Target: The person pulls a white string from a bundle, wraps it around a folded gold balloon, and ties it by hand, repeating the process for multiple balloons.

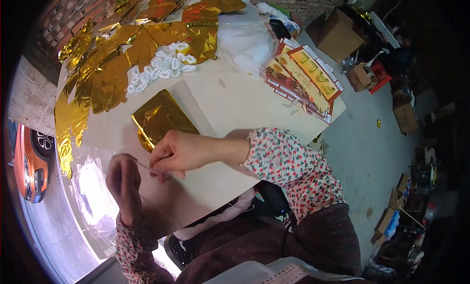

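My left hand [124, 182] is raised over the near left part of the table [230, 100], its fingers pinched together. My right hand [182, 151] reaches in from the right, thumb and fingers closed in a pinch close to the left one. A thin pale strip [143, 165] spans the small gap between both hands; its exact kind is too small to make out. Just beyond my right hand lies a folded gold foil piece [164, 116], flat on the table, with a clear plastic bag [193, 104] around or under its right side.
Gold foil sheets [105, 71] cover the far left of the table. Several small white coils [161, 66] lie beside them. Clear plastic bags [247, 36] and printed "FALL" cards [311, 78] are at the right. Cardboard boxes [340, 35] stand on the floor.
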The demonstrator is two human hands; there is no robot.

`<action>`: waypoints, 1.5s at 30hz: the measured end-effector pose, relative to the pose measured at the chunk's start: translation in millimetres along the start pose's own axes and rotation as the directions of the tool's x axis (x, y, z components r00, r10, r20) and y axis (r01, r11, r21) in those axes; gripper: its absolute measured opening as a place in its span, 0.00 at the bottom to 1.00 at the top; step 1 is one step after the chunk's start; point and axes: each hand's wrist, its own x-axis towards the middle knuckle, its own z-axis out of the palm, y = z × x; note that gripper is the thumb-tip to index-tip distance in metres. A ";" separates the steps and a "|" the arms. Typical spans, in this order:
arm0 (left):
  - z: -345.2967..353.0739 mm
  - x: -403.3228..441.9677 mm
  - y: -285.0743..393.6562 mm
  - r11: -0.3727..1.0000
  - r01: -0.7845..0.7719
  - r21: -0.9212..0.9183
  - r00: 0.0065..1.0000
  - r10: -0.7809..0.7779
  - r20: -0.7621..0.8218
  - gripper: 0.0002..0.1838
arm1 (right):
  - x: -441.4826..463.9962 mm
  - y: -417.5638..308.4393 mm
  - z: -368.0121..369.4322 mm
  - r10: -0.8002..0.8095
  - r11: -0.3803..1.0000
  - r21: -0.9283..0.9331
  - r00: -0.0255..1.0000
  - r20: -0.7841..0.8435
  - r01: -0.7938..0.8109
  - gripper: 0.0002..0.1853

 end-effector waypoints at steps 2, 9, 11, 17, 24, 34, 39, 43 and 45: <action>4.2 0.4 -11.1 0.986 0.152 -0.070 0.986 -0.148 0.072 0.08 | -3.2 -5.4 0.3 0.057 0.928 0.358 0.990 0.130 -0.101 0.08; 18.4 -13.3 -15.3 0.975 0.188 0.120 0.937 -0.214 0.277 0.13 | 4.4 14.4 0.7 -0.029 0.999 -0.051 0.971 -0.239 0.017 0.09; 9.0 -7.6 -8.6 0.970 0.214 0.115 0.950 -0.234 0.208 0.15 | 2.7 20.0 -0.9 -0.132 0.946 -0.317 0.971 -0.199 0.064 0.10; 14.7 -5.8 -19.7 0.935 0.339 -0.107 0.932 -0.318 0.175 0.14 | -1.6 13.1 -3.2 0.045 0.908 0.413 0.997 0.067 -0.069 0.10; 4.2 -8.0 -19.0 0.975 0.214 -0.057 0.936 -0.188 0.298 0.13 | 2.7 27.7 -9.0 0.021 0.976 -0.217 0.999 -0.029 -0.027 0.11; -10.0 -7.4 -30.3 0.908 0.256 -0.333 0.938 -0.150 0.314 0.09 | -3.3 6.3 3.2 0.148 0.986 0.083 0.989 -0.027 -0.145 0.10; 4.1 -5.7 -45.3 0.999 -0.044 0.019 0.911 0.032 0.410 0.10 | -0.2 13.6 4.9 0.075 0.959 0.284 0.981 -0.182 -0.021 0.11; -7.6 -13.4 -29.5 0.998 -0.010 -0.055 0.941 0.028 0.337 0.09 | -6.4 22.4 10.3 0.164 0.981 -0.071 0.966 -0.198 -0.181 0.11; -14.9 -9.5 -30.7 0.985 0.131 -0.112 0.945 -0.090 0.315 0.09 | -11.4 6.8 13.5 0.242 0.970 -0.010 0.968 0.062 -0.242 0.11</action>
